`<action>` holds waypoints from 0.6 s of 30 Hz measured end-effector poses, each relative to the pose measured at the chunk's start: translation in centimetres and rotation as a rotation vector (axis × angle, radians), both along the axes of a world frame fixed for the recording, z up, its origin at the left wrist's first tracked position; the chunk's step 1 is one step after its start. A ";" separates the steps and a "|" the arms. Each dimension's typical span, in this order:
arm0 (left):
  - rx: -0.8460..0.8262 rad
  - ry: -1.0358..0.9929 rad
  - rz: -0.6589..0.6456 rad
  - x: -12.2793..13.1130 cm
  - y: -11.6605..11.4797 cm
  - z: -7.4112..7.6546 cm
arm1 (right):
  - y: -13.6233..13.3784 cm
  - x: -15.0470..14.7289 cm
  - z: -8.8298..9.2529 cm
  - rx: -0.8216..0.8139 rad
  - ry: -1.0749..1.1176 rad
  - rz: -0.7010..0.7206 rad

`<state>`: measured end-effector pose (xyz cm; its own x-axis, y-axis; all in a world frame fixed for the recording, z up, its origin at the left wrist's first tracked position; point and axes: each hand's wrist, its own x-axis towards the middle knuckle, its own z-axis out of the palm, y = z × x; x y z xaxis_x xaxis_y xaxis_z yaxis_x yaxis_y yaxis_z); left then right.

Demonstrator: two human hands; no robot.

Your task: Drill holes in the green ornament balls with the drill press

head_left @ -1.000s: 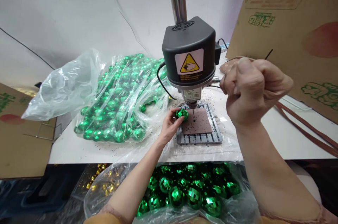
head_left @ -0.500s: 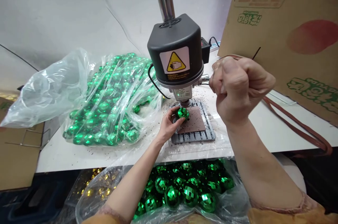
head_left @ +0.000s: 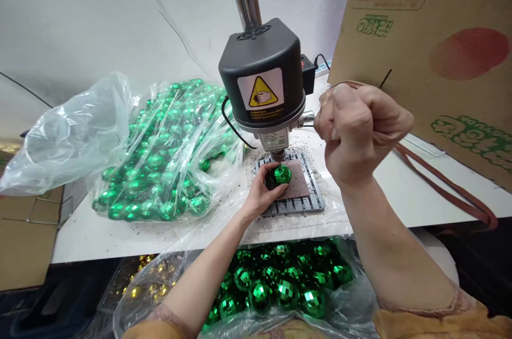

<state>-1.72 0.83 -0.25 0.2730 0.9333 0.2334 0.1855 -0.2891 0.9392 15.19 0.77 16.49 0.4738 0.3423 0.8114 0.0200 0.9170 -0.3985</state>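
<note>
My left hand (head_left: 264, 190) is closed round the side of a shiny green faceted ball (head_left: 282, 174). The ball sits under the chuck of a black drill press (head_left: 262, 78), over a brown square pad (head_left: 298, 182) on a slotted metal base (head_left: 286, 209). Raised at the right of the machine, my right hand (head_left: 356, 128) is a fist beside the silver lever hub (head_left: 307, 118). Whatever its fingers wrap round is mostly hidden by the hand.
A clear bag of green balls (head_left: 156, 168) lies on the white table (head_left: 132, 240) at left. Below the table edge is another bag of green balls (head_left: 288, 291). A cardboard box (head_left: 432, 46) and a brown strap (head_left: 452, 192) are at right. Dark shavings surround the base.
My left hand and the green ball have shifted slightly right and down under the chuck, and the ball has turned. My right hand looks much the same; the whole view has shifted a little.
</note>
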 end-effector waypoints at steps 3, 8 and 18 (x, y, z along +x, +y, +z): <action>0.015 -0.009 0.007 0.3 -0.2 -0.2 | -0.2 0.0 -0.1 -0.041 0.010 -0.011; 0.013 -0.017 0.003 0.6 -0.2 -0.1 | -0.1 0.1 0.9 -0.079 0.001 -0.011; 0.019 0.007 -0.009 1.0 -0.6 0.2 | 1.4 0.3 3.6 -0.157 0.011 0.046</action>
